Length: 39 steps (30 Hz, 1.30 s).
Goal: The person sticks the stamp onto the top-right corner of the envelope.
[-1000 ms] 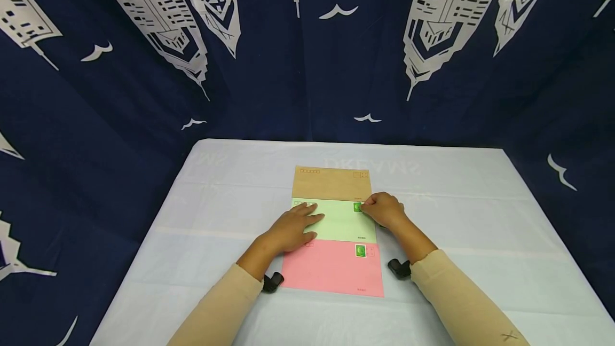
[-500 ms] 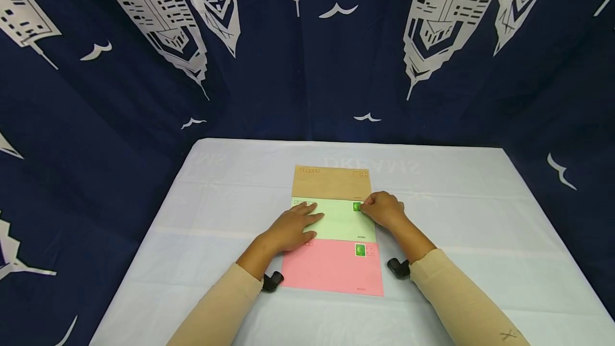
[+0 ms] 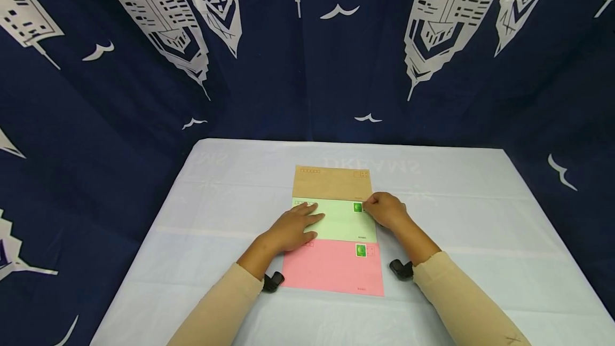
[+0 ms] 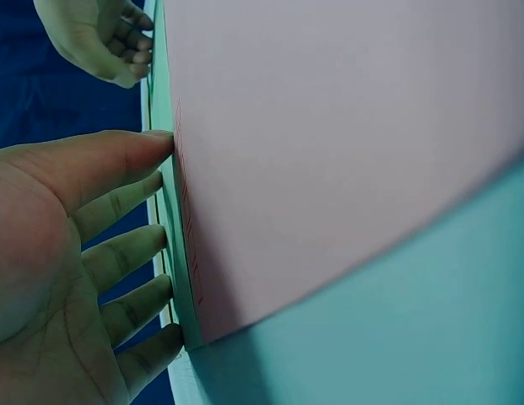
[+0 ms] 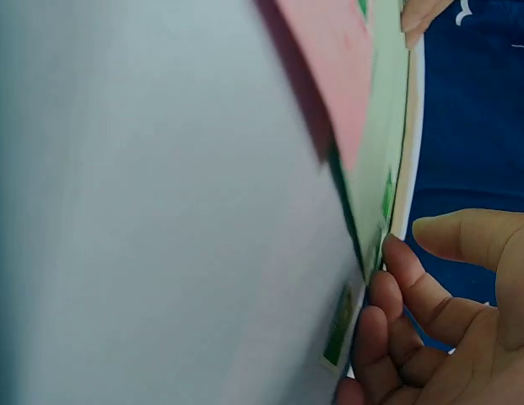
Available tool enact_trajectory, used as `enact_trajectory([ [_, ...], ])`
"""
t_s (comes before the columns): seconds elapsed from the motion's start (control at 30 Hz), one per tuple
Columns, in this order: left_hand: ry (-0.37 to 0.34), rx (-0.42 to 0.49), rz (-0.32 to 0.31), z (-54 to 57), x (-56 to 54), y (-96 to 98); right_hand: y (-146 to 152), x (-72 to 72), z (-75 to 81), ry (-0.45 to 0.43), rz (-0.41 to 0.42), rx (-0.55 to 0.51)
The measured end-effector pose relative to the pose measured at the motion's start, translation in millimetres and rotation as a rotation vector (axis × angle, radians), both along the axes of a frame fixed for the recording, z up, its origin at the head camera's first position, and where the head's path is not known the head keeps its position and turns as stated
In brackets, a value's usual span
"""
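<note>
A screened-off tabletop workspace, the kind of room hidden: navy fabric [image 3: 307,73] printed with white buildings [image 3: 444,15] and birds [image 3: 339,10] (the towers point downward) hangs around a white-covered table [image 3: 216,191] where paper envelopes [image 3: 331,271] lie.

I record passage above the pink envelope [image 3: 331,271] between the two sleeves [image 3: 216,306] and over the white tablecloth [image 3: 269,156] beyond the brown envelope [image 3: 331,183], with the left hand [image 3: 292,226] blocking the green envelope's [image 3: 343,223] left side and the right hand [image 3: 387,210] obstructing its far right corner.
</note>
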<state>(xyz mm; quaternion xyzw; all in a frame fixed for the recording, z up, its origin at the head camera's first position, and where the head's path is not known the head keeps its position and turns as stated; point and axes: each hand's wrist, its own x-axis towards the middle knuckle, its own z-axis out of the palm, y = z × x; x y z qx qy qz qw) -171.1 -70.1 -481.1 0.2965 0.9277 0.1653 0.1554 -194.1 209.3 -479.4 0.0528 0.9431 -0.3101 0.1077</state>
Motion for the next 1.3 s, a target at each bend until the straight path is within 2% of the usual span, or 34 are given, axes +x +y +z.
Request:
enact_trajectory([
  [0.13,-0.001,0.006,0.001,0.3,0.7,-0.1,2,5.7,4.9,0.012,0.011,-0.019],
  [0.3,-0.004,0.01,-0.001,1.1,1.2,-0.5,4,14.7,5.7,0.09,0.08,0.018],
  [0.43,0.0,0.006,-0.004,1.5,1.1,-0.6,4,23.5,3.8,0.197,0.184,0.109],
  [0.57,0.001,0.002,-0.006,1.3,1.2,-0.6,3,32.4,0.7,0.311,0.296,0.254],
  [0.73,0.003,0.002,-0.002,0.7,0.6,-0.6,1,39.7,-1.9,0.408,0.376,0.385],
  [1.03,-0.016,0.023,0.0,-0.1,0.4,-0.9,-3,43.7,0.5,0.409,0.41,0.471],
  [1.3,-0.006,0.014,0.0,-1.3,0.3,-0.5,1,38.4,-1.9,0.449,0.475,0.498],
])
